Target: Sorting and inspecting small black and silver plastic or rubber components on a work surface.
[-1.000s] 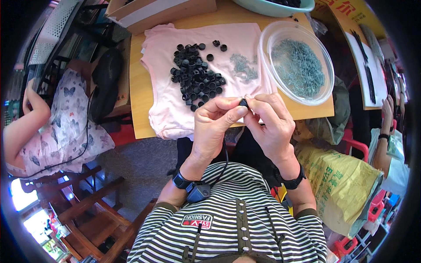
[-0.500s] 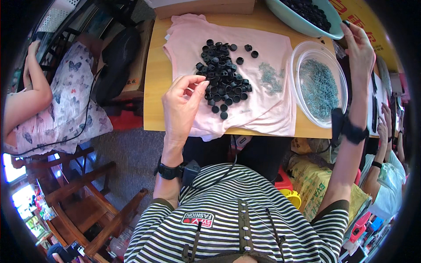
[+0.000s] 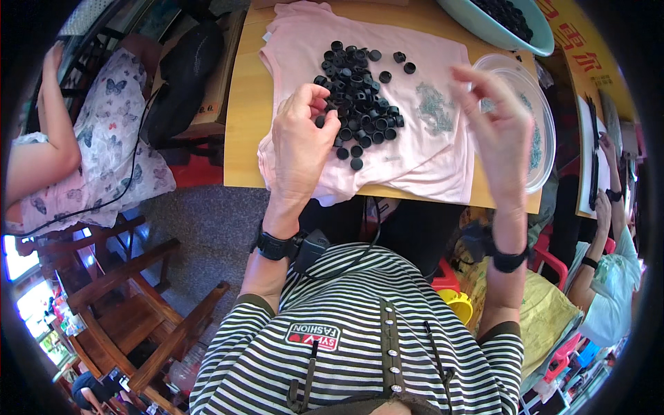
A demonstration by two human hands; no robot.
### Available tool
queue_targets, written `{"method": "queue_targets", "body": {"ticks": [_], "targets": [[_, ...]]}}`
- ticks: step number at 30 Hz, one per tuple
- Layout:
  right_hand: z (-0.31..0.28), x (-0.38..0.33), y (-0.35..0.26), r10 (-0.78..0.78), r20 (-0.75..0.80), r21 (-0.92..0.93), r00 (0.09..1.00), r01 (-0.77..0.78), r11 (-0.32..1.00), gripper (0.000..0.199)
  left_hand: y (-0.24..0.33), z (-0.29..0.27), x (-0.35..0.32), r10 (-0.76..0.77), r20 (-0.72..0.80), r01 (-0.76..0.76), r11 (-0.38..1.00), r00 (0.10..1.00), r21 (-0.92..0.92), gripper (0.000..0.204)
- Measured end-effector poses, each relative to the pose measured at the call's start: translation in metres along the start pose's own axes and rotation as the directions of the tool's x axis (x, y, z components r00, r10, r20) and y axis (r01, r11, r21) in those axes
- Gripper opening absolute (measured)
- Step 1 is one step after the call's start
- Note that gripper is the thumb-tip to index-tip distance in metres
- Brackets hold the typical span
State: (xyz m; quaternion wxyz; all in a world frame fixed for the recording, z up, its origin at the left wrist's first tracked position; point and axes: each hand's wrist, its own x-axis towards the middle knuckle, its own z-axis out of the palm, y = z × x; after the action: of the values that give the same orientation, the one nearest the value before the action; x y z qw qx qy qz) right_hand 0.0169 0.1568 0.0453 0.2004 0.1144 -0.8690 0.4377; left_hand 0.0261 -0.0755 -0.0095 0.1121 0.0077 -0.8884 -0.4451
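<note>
At the left edge of the frame, you have one person's bent arm [image 3: 62, 145] beside one butterfly-print cloth [image 3: 104, 173]; one wooden chair [image 3: 131, 311] stands at lower left. One wooden table [image 3: 245, 138] fills the upper middle, and one pink cloth [image 3: 294, 48] lies spread on it.

Your left hand [image 3: 299, 142], left of centre, is at the left side of the heap of black caps [image 3: 360, 97]. Its thumb and forefinger stand a little apart, the other fingers curled; you cannot tell whether a cap sits among them. The caps lie on the cloth at upper centre, too many and too overlapped to count; at least three lie loose to the heap's right.

Right of them is one small patch of grey screws [image 3: 434, 107], uncountable here.

Your right hand [image 3: 499, 131] is blurred at right of centre, in front of one round clear tub [image 3: 551, 149] with more screws inside. Its fingers reach up-left; their grip cannot be told. One pale-green basin [image 3: 474, 28] of black pieces sits at upper right. Below are one yellow bucket [image 3: 456, 304] and one yellow sack [image 3: 543, 304].
</note>
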Motion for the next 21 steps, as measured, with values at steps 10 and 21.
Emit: {"method": "queue_targets", "body": {"ticks": [10, 21], "targets": [[0.036, -0.065, -0.021, 0.358, 0.534, 0.675, 0.766, -0.641, 0.365, 0.026, 0.025, -0.003, -0.034, 0.307, 0.047, -0.245, 0.835, 0.951, -0.493, 0.04], [0.021, -0.091, 0.0, 0.386, 0.173, 0.427, 0.906, -0.422, 0.8, 0.013, 0.029, 0.009, -0.04, 0.377, 0.232, -0.352, 0.925, 0.897, -0.143, 0.025]]}}
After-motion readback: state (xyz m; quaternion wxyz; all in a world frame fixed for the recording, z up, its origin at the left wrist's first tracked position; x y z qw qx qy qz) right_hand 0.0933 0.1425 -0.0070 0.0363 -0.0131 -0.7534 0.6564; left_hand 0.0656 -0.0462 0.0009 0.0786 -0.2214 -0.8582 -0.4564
